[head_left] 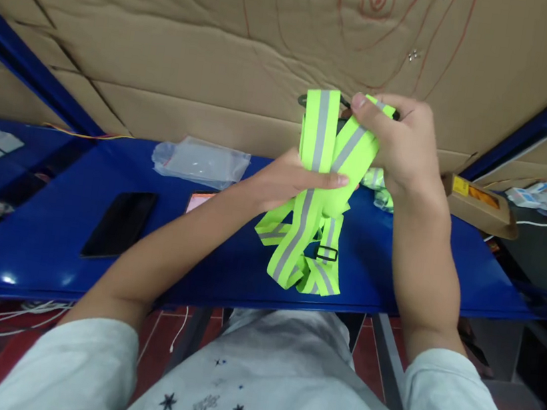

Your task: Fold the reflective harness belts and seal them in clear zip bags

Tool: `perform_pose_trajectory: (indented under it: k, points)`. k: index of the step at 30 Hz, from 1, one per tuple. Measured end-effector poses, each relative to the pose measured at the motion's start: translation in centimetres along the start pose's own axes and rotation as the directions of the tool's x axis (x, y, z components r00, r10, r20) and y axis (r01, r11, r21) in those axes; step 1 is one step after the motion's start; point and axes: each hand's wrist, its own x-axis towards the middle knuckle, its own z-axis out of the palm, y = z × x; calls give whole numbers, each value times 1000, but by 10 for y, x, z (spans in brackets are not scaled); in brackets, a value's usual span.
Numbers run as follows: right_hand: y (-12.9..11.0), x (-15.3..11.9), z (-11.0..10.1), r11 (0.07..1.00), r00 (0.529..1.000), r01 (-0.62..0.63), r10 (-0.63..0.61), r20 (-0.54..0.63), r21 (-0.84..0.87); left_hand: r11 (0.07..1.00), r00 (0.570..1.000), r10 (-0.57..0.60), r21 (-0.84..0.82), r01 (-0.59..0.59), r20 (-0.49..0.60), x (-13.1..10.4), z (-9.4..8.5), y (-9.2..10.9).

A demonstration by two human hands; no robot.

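A bundle of neon yellow-green straps [319,137] with grey reflective stripes hangs in front of me above the blue table. My left hand [291,179] grips its middle, thumb laid across the front of the straps. At the upper right, my right hand [406,138] pinches a strap end beside a dark clip, thumb on top. Loose loops dangle below my left hand, one with a black rectangular buckle [327,253]. Part of a black ring shows at the top left of the bundle.
On the blue table [225,266] lie a black tablet or phone [120,224], a clear plastic bag [202,160], a partly hidden lit phone [199,201] and another bagged neon item [384,197]. An open cardboard box [480,204] stands right. Cardboard [173,50] forms the back wall.
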Motion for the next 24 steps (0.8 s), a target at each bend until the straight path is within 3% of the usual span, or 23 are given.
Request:
perform_pose_trajectory:
  k: [2, 3, 5, 8, 10, 12, 15, 19, 21, 24]
  points:
    - [6, 4, -4, 989, 990, -126, 120, 75, 76, 998, 999, 35, 56, -36, 27, -1, -2, 2]
    - [6, 4, -6, 990, 987, -133, 128, 98, 49, 995, 998, 43, 85, -46, 36, 0, -3, 2]
    - [3, 3, -9, 992, 995, 0, 12, 95, -130, 991, 999, 38, 124, -42, 32, 1, -8, 3]
    - [-8, -6, -8, 833, 955, 284, -200, 219, -475, 988, 999, 47, 148, -44, -12, 4, -16, 1]
    - [-14, -12, -4, 748, 903, 380, -171, 394, -545, 981, 998, 66, 183, -62, -12, 6, -19, 2]
    - [-15, -17, 0, 742, 861, 411, -127, 492, -529, 975, 996, 85, 205, -86, 14, 5, -20, 4]
    - [-9, -14, 2, 782, 873, 378, -124, 471, -495, 991, 998, 53, 121, -57, 32, 2, -18, 7]
    - [-3, -6, -2, 799, 905, 340, -133, 405, -496, 986, 994, -93, -131, 99, 53, 3, -16, 1]
    - [-6, -4, -3, 778, 924, 332, -156, 348, -533, 970, 988, -112, -204, 131, 103, 5, -15, -5]
    - [-14, -5, -5, 776, 959, 283, -211, 191, -564, 966, 963, -142, -181, 185, 228, 5, -10, -12]
